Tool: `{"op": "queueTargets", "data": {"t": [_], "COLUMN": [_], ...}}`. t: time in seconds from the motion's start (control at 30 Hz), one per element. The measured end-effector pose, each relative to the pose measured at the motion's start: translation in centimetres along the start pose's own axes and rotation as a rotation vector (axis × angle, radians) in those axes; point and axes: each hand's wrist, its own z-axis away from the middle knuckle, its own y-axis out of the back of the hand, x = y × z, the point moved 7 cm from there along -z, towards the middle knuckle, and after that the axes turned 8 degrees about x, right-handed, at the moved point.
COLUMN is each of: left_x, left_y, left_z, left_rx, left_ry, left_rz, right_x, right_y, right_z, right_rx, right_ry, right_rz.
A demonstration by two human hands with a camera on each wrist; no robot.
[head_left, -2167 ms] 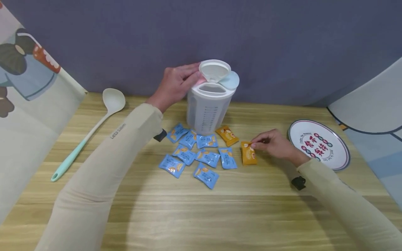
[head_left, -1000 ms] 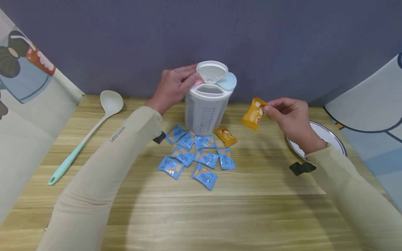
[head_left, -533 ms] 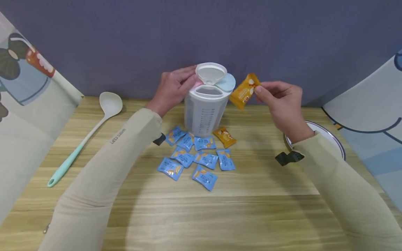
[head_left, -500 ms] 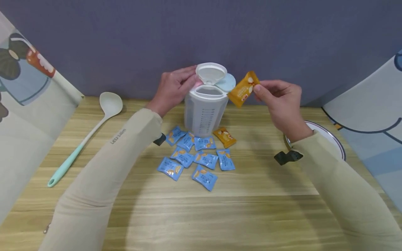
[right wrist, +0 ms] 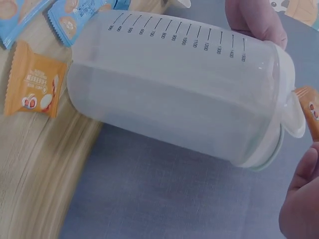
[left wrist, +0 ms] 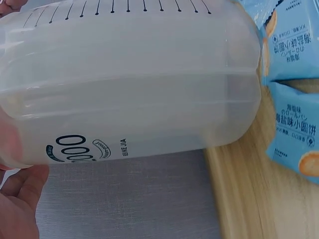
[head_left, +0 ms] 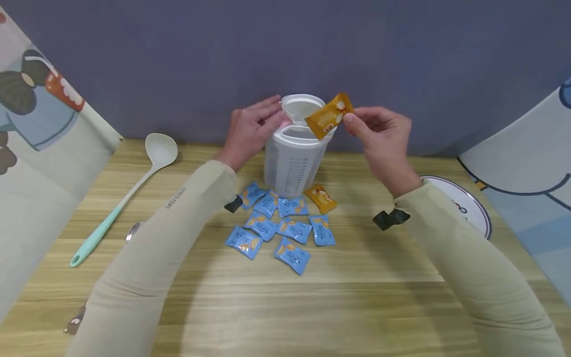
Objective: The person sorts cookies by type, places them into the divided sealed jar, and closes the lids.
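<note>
As our right grip (head_left: pixel 384 141) pinched the orange packet (head_left: pixel 327 118) by one end, its long axis slanted down-left toward the open mouth (head_left: pixel 295 133) of the translucent container (head_left: pixel 290 168), whose upper left side our left hand (head_left: pixel 253 128) touched.

eight blue packets (head_left: pixel 292 255), two orange packets (head_left: pixel 329 116)

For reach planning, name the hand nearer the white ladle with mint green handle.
Left. The left hand is right of the ladle; the right hand is farther right, past the tall translucent plastic container.
</note>
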Motion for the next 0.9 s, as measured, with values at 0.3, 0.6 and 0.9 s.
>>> {"op": "queueTargets", "data": {"t": [0.3,0.6,0.9], "left_x": [-0.6,-0.5,-1.0], "left_y": [-0.9,-0.9,-0.9], "left_z": [0.0,0.0,0.0], "left_rx": [0.032,0.089,0.133], "left_ry": [0.100,0.118,0.154], "left_rz": [0.093,0.153,0.230], "right_x": [-0.1,0.7,1.3], "right_y": [0.0,-0.5,-1.2], "right_z": [-0.1,0.6,0.8], "right_rx": [0.023,-0.102,-0.165], "right_ry": [0.050,0.082,0.084], "right_rz": [0.054,0.312,0.273]}}
